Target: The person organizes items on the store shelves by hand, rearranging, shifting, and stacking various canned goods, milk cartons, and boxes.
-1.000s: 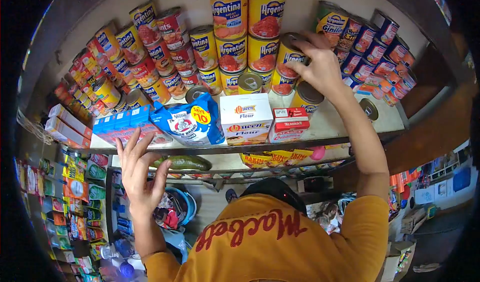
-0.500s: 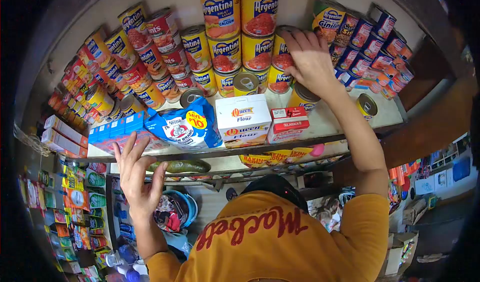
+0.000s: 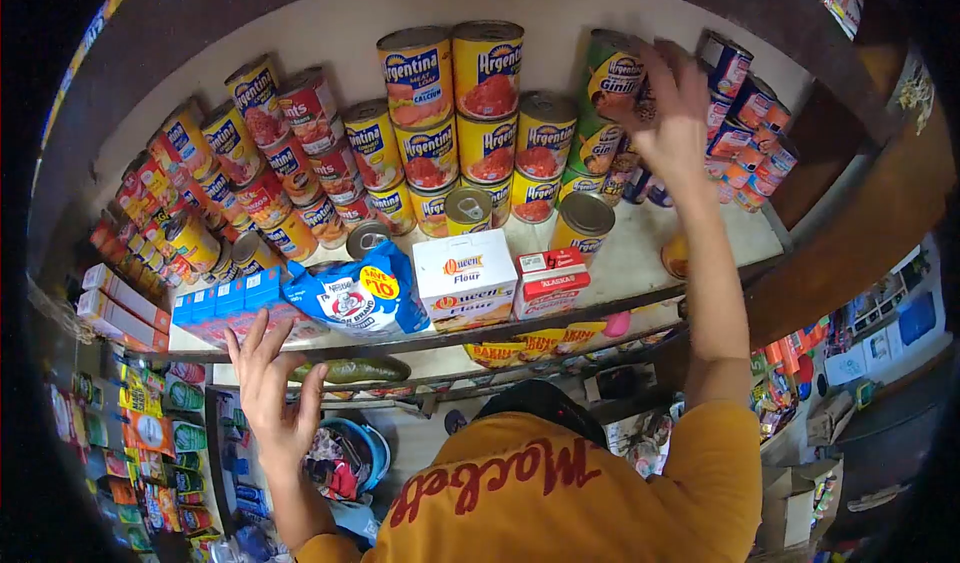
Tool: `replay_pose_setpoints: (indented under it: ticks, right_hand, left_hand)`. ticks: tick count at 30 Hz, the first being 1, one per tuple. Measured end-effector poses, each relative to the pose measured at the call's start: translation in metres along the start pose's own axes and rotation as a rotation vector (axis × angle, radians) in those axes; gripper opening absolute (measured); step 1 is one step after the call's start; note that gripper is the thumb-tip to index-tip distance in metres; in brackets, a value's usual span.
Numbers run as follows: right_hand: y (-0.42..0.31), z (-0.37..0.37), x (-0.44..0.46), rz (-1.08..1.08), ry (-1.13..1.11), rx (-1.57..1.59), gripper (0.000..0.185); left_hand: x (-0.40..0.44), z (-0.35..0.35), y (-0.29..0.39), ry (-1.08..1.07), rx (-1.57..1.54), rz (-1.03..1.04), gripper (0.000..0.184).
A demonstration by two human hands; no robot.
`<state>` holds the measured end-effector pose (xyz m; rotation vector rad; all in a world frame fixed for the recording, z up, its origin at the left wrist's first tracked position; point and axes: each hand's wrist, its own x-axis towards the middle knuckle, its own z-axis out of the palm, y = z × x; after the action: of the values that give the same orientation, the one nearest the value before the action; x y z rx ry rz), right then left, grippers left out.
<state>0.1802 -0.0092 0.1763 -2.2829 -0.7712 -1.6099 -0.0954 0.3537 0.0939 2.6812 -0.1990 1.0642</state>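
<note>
head view | step: right hand at top green can, shelf back edge, right half; thumb and fingers spread, grip can't tell | next move likely calls for clearance between close stacks | left hand half-open, holds nothing, by front edge near blue boxes | cans behind right hand hidden; forearm cuts off low can; far-left labels too small

Cannot tell touch from gap between the blurred bare right hand and the tall green Giniling can. Cannot read the brown-labelled can, mostly hidden behind the fingers, nor see all of the yellow metal can behind the forearm. Loses part of the long green vegetable behind the left hand, and the mustard shirt's hem below the lower edge. Cannot read the small, blurred hanging packets.
</note>
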Motion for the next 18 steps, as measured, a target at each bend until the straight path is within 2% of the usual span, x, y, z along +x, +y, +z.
replay_pose_setpoints:
  ticks: [3,9,11,13,16,18]
  right_hand:
    - [0.011,0.0,0.003,0.035,-0.187,-0.033,0.074]
    - [0.03,0.013,0.014,0.025,-0.241,0.16,0.07]
    - [0.028,0.008,0.017,0.087,-0.292,0.279,0.068]
    - [0.029,0.007,0.021,-0.029,-0.246,0.321,0.055]
    - [0.045,0.016,0.015,0.232,-0.284,0.508,0.039]
    - [0.045,0.016,0.019,0.313,-0.317,0.488,0.027]
  left_hand:
    - [0.0,0.001,0.001,0.006,-0.016,-0.002,0.018]
    - [0.0,0.002,-0.001,0.001,-0.021,-0.019,0.018]
    - [0.0,0.001,-0.001,0.0,-0.024,-0.019,0.018]
    - [-0.001,0.002,-0.001,0.005,-0.019,-0.033,0.018]
    - [-0.002,0.003,-0.005,-0.001,-0.028,-0.034,0.019]
    - [-0.001,0.002,-0.006,-0.011,-0.022,-0.029,0.021]
